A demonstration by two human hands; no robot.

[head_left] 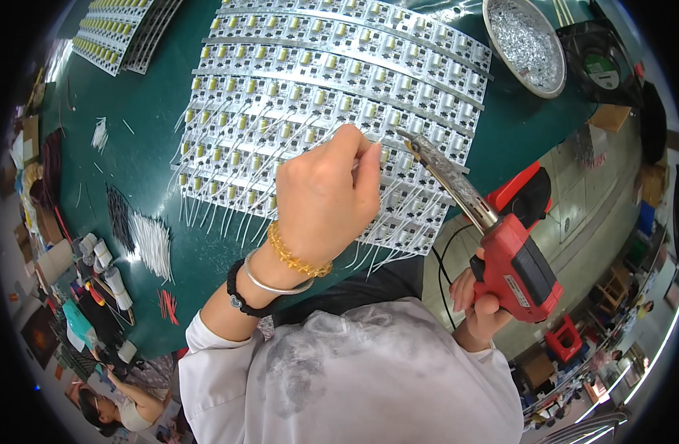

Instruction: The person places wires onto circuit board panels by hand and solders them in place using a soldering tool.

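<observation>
A large panel of small white circuit boards (339,63) lies on the green table, with rows of yellowish components and strips between them. Thin white wires (243,200) stick out of its nearer rows. Over the panel's middle, my left hand (321,185) is closed in a pinch; its own fingers hide what is between the tips. My right hand (487,307) grips a red and black soldering gun (513,266) by its handle. The gun's metal tip points up and left, just right of my left fingertips, above the boards.
White wires (153,246), black wires (119,214) and short red wires (168,306) lie left. More panels (106,33) are at the far left. A bowl (544,94) of silvery scraps and a reel (602,70) stand far right. Another person (132,411) sits lower left.
</observation>
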